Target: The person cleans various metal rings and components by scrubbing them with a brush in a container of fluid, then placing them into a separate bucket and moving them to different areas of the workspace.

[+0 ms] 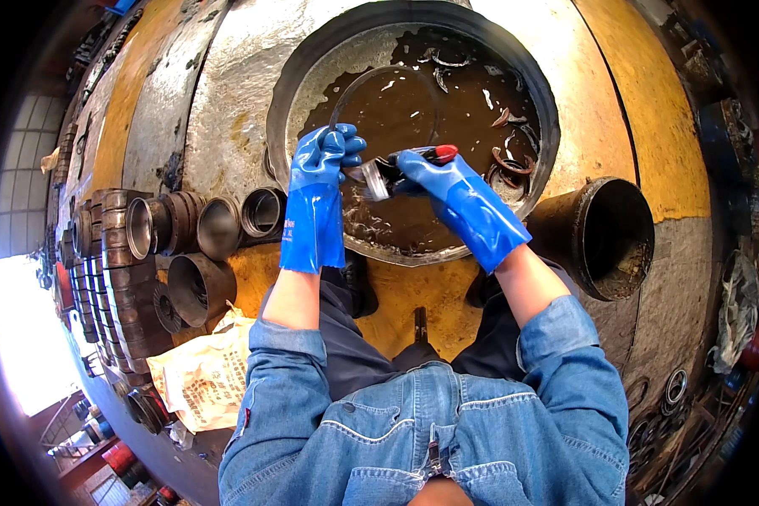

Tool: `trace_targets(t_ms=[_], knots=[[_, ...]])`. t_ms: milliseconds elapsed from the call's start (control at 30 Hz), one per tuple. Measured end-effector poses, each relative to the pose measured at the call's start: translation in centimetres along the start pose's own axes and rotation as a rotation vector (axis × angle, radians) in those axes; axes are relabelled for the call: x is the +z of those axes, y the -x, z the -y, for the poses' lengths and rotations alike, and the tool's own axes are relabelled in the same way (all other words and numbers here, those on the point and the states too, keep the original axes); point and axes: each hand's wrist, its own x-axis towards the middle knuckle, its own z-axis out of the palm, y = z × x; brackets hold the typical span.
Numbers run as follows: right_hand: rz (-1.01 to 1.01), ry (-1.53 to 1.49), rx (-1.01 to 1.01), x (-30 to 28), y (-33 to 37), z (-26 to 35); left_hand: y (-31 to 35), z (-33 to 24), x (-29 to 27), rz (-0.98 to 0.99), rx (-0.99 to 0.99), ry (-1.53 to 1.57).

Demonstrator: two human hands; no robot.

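Both my hands wear long blue rubber gloves and are held over a round, dark-rimmed tub (538, 76) of murky brown liquid. My left hand (319, 164) is closed on a thin dark ring (369, 74), whose far arc reaches out over the liquid. In my right hand (440, 179) is a flat brush (376, 180) with a metal band and a black-and-red handle. Its bristles point left, close to my left fingers; whether they touch the ring I cannot tell. Curved, reddish-brown strips (512, 162) lie in the tub's right side, partly in the liquid.
At the right stands a large open metal cylinder (565, 228). Several metal sleeves and rings (219, 228) are grouped at the left, beside stacked ribbed parts (126, 295). A crumpled paper sack (198, 375) lies near my left arm. Yellow and grey plates (662, 126) cover the floor.
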Motion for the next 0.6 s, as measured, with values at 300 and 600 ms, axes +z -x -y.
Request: trace_targets(t_ms=[300,600], knots=[[-0.520,0.502,-0.410,-1.8,-0.3,1.2,-1.1,1.0,-0.5,-0.056,-0.096,0.091],[0.061,0.278,-0.883,1.0,-0.1,3.4,0.0,2.2,0.2,0.117,-0.030,0.070]])
